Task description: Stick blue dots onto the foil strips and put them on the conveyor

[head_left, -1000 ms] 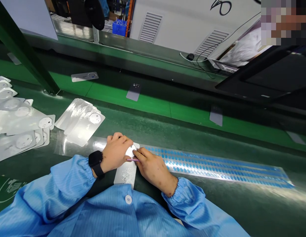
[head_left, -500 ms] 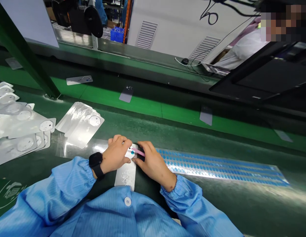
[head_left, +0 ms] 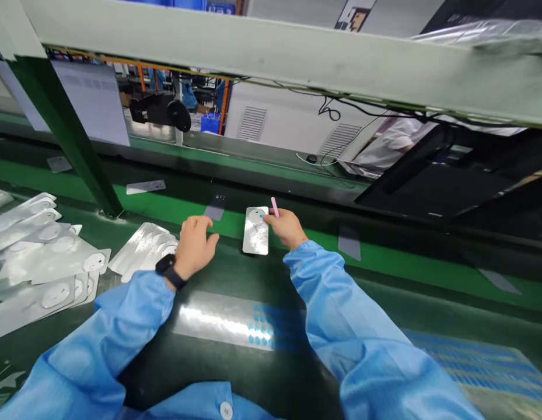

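left hand: open, empty, near stacked silver foil cards | right hand: well apart from left, pinching slim pink plastic stick | glossy silver rectangular card bearing round white disc: flat on dark green conveyor belt, just beside right hand

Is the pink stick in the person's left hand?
No, the pink stick is pinched in the right hand, while the left hand holds nothing visible.
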Demonstrator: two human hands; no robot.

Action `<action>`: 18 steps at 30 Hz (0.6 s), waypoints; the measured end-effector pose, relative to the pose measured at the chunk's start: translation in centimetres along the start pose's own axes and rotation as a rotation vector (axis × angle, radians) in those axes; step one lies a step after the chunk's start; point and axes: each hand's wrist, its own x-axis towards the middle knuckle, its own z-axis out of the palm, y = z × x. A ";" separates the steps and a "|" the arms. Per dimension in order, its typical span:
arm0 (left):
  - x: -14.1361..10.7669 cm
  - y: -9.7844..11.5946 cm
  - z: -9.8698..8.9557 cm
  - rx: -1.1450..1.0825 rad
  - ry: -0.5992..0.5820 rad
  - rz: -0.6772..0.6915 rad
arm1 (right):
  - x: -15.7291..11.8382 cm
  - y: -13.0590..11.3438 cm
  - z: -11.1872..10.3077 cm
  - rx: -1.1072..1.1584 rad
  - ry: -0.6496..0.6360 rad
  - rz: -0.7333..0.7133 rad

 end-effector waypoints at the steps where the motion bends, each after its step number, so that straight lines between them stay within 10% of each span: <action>1: 2.1 0.1 0.2 0.088 -0.044 -0.067 | 0.9 -0.2 -0.3 -0.023 0.047 -0.007; 8: 12.3 -0.8 5.1 0.244 -0.161 -0.360 | -5.1 1.5 -1.9 -0.116 -0.001 -0.143; 18: 15.5 -3.5 5.0 0.372 -0.276 -0.435 | -13.7 3.0 -3.4 0.382 -0.157 -0.019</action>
